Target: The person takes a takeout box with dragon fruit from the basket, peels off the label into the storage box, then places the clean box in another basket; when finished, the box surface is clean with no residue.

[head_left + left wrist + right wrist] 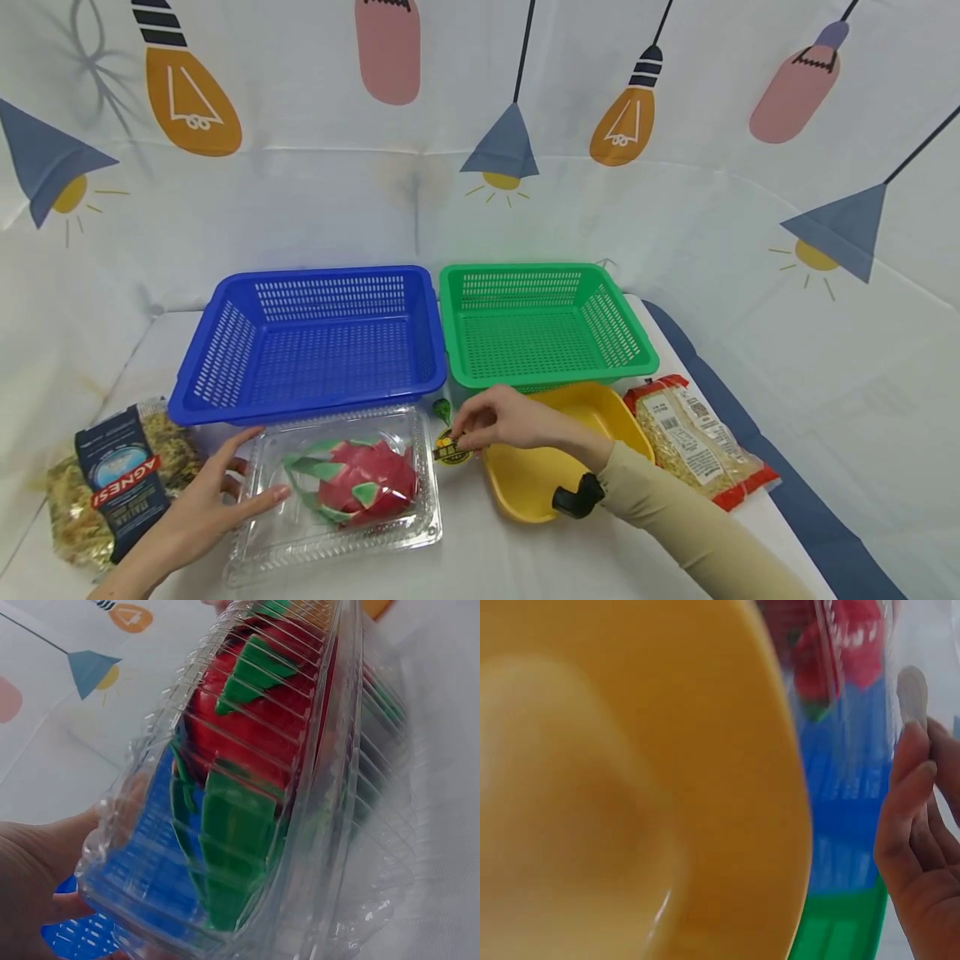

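A blue basket [333,358] and green basket [517,342] block the far side; an AGNESI bag [123,475] lies left, a red-ended bag [693,442] right, near the counter [480,562] edge. Bare counter fronts the yellow basin [525,483]. Your left hand [201,515] spreads around the clear container [270,537], dragon fruit [375,485] inside; your right hand [517,419] pinches a round label [448,457] beside it
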Available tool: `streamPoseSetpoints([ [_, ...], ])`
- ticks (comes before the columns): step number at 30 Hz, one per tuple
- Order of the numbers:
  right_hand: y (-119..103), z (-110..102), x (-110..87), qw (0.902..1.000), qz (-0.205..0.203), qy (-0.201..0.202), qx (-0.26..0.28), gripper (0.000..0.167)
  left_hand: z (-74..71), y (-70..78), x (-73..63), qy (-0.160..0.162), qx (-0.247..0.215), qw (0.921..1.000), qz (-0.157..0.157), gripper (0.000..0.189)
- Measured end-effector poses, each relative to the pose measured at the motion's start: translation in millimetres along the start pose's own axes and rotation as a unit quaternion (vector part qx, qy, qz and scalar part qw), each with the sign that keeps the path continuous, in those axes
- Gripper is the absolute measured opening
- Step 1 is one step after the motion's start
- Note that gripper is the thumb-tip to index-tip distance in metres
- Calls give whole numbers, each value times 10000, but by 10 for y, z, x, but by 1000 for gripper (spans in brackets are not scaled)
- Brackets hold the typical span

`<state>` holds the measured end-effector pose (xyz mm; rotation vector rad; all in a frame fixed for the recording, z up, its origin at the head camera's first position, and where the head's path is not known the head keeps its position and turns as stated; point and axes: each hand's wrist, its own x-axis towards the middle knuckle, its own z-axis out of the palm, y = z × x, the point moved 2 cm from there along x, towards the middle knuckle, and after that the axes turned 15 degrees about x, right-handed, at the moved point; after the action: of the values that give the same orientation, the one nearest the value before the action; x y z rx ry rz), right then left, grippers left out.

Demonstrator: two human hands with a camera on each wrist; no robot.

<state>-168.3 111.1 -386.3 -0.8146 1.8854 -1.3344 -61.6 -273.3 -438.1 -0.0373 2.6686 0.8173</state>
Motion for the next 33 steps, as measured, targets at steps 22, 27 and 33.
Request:
streamPoseSetpoints([
  [22,450,-704,-476,9807,1494,-794,-980,18,-20,37,10,-121,49,9999,-74,97],
  [27,544,-737,-458,9749,1696,-869,-1150,20,-19,45,4,-106,46,9999,-29,97],
  [33,588,-733,-417,9625,2225,-812,-1322,18,-22,46,-11,-67,81,9999,4,96],
])
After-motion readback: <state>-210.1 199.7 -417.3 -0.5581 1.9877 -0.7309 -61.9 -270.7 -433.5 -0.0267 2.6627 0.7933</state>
